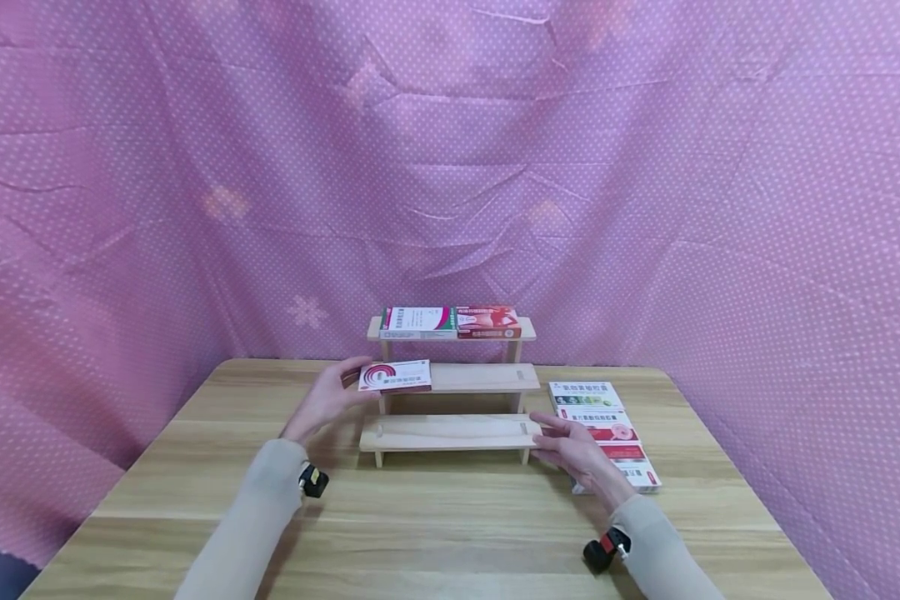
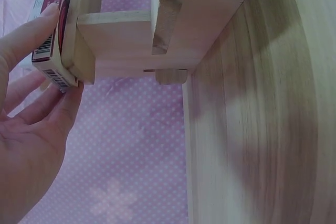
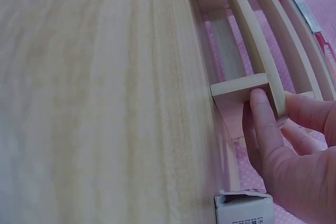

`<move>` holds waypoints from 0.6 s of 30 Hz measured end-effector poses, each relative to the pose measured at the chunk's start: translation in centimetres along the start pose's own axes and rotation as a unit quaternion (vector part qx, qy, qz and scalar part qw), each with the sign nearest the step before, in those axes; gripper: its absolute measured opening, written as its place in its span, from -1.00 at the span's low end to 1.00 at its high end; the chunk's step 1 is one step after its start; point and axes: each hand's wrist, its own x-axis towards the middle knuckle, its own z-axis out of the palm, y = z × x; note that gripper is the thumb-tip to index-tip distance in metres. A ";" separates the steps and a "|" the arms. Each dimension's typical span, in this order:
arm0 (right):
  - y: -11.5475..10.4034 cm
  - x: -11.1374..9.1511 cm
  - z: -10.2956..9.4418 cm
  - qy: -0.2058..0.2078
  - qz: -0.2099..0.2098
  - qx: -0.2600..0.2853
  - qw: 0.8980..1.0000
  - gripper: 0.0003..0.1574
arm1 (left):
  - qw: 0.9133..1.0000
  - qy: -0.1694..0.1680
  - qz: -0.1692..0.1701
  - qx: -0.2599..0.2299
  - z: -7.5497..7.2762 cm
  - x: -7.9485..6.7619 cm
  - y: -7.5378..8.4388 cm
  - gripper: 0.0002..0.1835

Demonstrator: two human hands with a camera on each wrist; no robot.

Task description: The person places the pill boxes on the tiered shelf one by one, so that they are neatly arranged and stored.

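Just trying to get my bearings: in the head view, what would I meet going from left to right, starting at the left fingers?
Left fingers → the white box with red arcs they grip → red box on the top shelf → right fingers → row of boxes.

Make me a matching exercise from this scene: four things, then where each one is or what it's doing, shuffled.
1. left hand
2. right hand
3. red box
4. row of boxes

A. gripping the bottom shelf
B. on the table
C. holding a white box
D. on the top shelf

Pairs: 1-C, 2-A, 3-D, 4-B
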 end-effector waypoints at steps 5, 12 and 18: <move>-0.1 -0.1 -0.1 0.002 0.004 -0.003 1.000 -0.34 | 1.000 0.010 0.005 0.014 0.4 0.2 0.1 -0.19; 0.0 -0.1 0.0 -0.003 0.000 -0.006 1.000 -0.34 | 0.999 0.014 0.002 0.029 1.3 0.6 0.6 -0.17; -0.1 -0.1 0.0 -0.006 -0.002 -0.006 1.000 -0.33 | 1.000 0.023 -0.009 0.009 2.2 0.9 1.0 -0.08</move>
